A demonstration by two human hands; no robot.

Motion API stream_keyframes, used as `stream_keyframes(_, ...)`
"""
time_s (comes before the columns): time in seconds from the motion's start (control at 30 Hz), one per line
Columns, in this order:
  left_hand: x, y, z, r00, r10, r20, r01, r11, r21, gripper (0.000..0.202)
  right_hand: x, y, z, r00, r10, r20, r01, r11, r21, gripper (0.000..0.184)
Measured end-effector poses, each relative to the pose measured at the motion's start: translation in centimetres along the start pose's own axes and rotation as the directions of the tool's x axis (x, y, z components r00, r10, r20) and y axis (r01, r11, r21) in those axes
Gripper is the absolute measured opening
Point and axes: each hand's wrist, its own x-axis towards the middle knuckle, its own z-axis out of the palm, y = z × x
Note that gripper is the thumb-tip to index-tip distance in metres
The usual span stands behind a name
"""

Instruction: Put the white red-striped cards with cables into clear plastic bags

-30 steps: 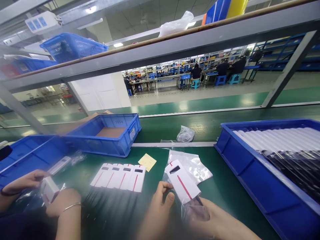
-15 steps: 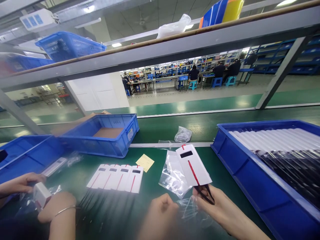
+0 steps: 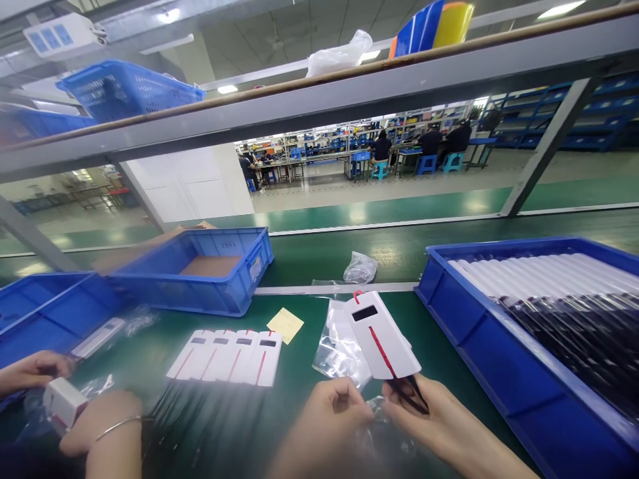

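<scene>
My right hand [image 3: 439,416] holds a white flat device [image 3: 382,336] with a red stripe and a dark window, tilted up over the green bench. A black cord [image 3: 407,392] hangs from the device's lower end, against my fingers. My left hand [image 3: 327,412] is closed, pinching the edge of a clear plastic bag [image 3: 372,416] just beside my right hand. More clear bags [image 3: 337,346] lie flat behind the device.
Several matching white devices [image 3: 224,356] lie in a row at centre, with a yellow note [image 3: 285,324] behind them. A blue tray [image 3: 469,332] of white and black pieces is at right, a blue bin [image 3: 239,293] at back left. A co-worker's hands [image 3: 104,419] hold a white box [image 3: 62,402] at left.
The white device has come out of the clear bag and risen to the right in my right hand. My left hand let go of it and closed on the bag.
</scene>
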Motion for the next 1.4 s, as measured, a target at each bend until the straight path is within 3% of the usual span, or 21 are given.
stream_keyframes(0.13,0.0,-0.4,0.4,0.999,0.021,0.029,-0.021,1.0,-0.021,0.042,0.4,-0.7,0.0,1.0,-0.005,0.017,0.003,0.996,0.09,0.024)
stream_keyframes(0.33,0.2,-0.8,0.4,0.999,0.049,0.017,-0.047,0.992,-0.116,0.052,0.9,-1.5,-0.2,0.986,-0.029,-0.163,0.046,0.994,0.102,0.033)
stream_keyframes(0.5,0.1,-1.1,0.1,0.996,0.088,-0.01,-0.088,0.992,-0.095,0.052,0.7,-0.9,-0.3,0.974,0.025,-0.227,0.014,0.985,0.171,0.035)
stream_keyframes(0.57,0.0,-1.2,0.1,0.994,0.107,-0.033,-0.109,0.992,-0.069,0.053,0.6,-1.0,-0.6,0.982,0.039,-0.184,-0.005,0.983,0.184,0.032)
stream_keyframes(0.67,-0.2,-1.1,0.2,0.99,0.119,-0.07,-0.122,0.992,-0.034,0.054,0.4,-1.4,-0.8,0.999,0.043,0.008,-0.043,0.959,0.28,0.026)
stream_keyframes(0.8,-0.5,0.0,0.6,0.99,0.08,-0.114,-0.063,0.987,0.145,0.048,0.2,-1.4,-0.3,0.974,0.007,0.226,-0.09,0.93,0.356,0.021)
stream_keyframes(0.9,-0.7,1.1,0.7,0.995,0.045,-0.089,-0.026,0.978,0.208,0.029,0.1,-1.1,0.3,0.976,0.042,0.215,-0.104,0.954,0.282,0.015)
stream_keyframes(1.0,-0.6,1.6,0.6,0.998,0.024,-0.056,-0.015,0.989,0.15,0.018,-0.1,-1.1,0.4,0.976,0.038,0.215,-0.088,0.97,0.228,0.016)
stream_keyframes(1.13,-0.3,1.5,0.8,0.992,0.094,-0.079,-0.083,0.988,0.131,0.023,-0.8,-1.3,0.2,0.968,0.071,0.239,-0.092,0.993,0.08,0.018)
stream_keyframes(1.23,-0.3,1.4,1.1,0.988,0.112,-0.103,-0.092,0.979,0.184,0.026,-1.3,-1.5,0.3,0.968,0.089,0.236,-0.115,0.989,0.095,0.022)
stream_keyframes(1.4,-0.4,0.8,0.5,0.98,0.118,-0.159,-0.074,0.964,0.256,0.036,-1.9,-1.9,-0.3,0.995,0.081,0.063,-0.084,0.995,0.047,0.03)
